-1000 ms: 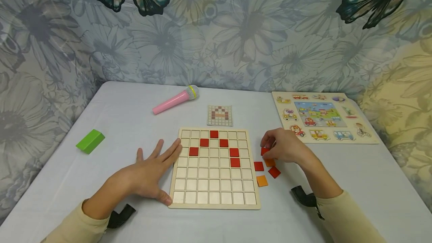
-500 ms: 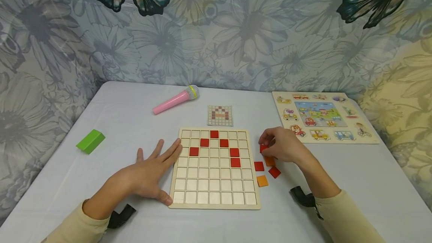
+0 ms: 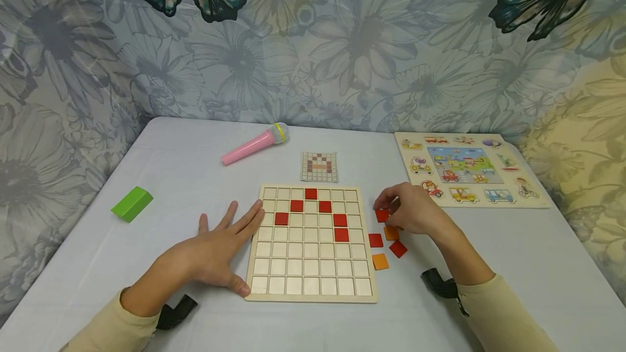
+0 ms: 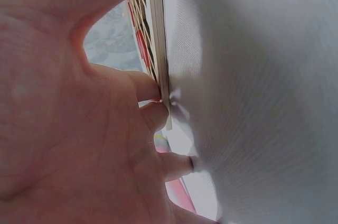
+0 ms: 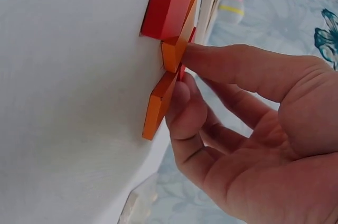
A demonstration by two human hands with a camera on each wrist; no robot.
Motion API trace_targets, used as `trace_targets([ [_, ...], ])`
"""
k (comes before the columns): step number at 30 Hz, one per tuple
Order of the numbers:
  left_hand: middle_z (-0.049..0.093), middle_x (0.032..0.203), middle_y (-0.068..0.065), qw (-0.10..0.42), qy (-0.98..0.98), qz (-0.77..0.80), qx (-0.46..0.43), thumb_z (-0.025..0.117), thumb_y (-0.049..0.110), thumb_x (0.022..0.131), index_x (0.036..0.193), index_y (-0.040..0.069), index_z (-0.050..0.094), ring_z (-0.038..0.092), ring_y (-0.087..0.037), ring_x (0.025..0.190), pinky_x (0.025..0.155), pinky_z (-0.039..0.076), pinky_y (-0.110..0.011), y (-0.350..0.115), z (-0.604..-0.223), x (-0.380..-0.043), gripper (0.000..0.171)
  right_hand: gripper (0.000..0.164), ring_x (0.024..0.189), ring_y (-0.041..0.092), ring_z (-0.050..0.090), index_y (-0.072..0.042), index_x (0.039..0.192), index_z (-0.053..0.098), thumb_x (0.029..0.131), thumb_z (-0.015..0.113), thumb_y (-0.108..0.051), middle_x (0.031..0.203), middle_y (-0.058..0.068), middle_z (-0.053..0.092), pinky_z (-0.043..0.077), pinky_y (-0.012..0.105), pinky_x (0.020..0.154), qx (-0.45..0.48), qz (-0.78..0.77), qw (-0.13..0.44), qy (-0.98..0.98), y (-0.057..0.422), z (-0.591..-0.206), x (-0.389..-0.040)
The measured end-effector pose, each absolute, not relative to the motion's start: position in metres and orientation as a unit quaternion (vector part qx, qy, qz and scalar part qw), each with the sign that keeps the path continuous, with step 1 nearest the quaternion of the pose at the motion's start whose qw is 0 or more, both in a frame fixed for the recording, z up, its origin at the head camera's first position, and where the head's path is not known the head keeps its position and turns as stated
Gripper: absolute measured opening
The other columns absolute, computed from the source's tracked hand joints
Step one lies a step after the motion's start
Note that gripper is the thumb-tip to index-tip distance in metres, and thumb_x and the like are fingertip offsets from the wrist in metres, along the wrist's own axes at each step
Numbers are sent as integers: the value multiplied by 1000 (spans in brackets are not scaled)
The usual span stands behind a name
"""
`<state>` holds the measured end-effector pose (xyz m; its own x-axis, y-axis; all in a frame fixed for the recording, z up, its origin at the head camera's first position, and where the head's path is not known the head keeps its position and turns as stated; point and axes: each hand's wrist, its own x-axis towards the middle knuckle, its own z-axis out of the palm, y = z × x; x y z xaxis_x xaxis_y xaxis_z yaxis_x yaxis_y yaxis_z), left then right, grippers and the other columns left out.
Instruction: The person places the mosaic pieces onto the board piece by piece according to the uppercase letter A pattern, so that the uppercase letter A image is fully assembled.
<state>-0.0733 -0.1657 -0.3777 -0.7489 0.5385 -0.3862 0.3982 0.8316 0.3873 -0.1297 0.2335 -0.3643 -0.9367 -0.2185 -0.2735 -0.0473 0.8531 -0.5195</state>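
My left hand (image 3: 215, 259) lies with spread fingers along the left edge of a wooden grid board (image 3: 310, 299), fingertips at the upper side and thumb at the lower corner. Several red tiles sit in the board's upper cells, including one red tile (image 3: 341, 234) on the right. Right of the board, my right hand (image 3: 408, 211) pinches a red square tile (image 3: 381, 215) between thumb and finger; the right wrist view shows only a sliver of it behind an orange tile (image 5: 159, 106). Beside this hand lie two more red tiles (image 3: 398, 249) and another orange tile (image 3: 380, 261).
Behind the board lies a small pattern card (image 3: 319, 167). A pink toy microphone (image 3: 254, 145) rests at the back, a green block (image 3: 132, 204) on the left. A vehicle picture puzzle board (image 3: 471, 197) occupies the back right, near the patterned wall (image 3: 342, 58).
The right hand has shifted slightly left and away from me, and the red tile at its fingers has moved with it. The left hand stays put.
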Motion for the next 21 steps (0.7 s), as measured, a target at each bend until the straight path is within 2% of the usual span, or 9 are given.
trace_targets([
  [7, -11, 177, 2, 247, 924, 145, 254, 92, 61, 63, 169, 17, 6, -5, -50, 160, 101, 0, -93, -166, -378, -73, 144, 25, 89, 24, 60, -8, 106, 81, 82, 81, -1, 99, 8, 72, 52, 31, 67, -62, -266, 160, 948, 233, -365, -130],
  [21, -12, 177, 3, 249, 924, 144, 252, 91, 62, 63, 169, 17, 6, -6, -49, 160, 102, 0, -93, -166, -379, -74, 144, 27, 93, 25, 61, -10, 110, 82, 84, 79, -4, 104, 10, 72, 53, 32, 66, -41, -277, 157, 947, 232, -364, -131],
])
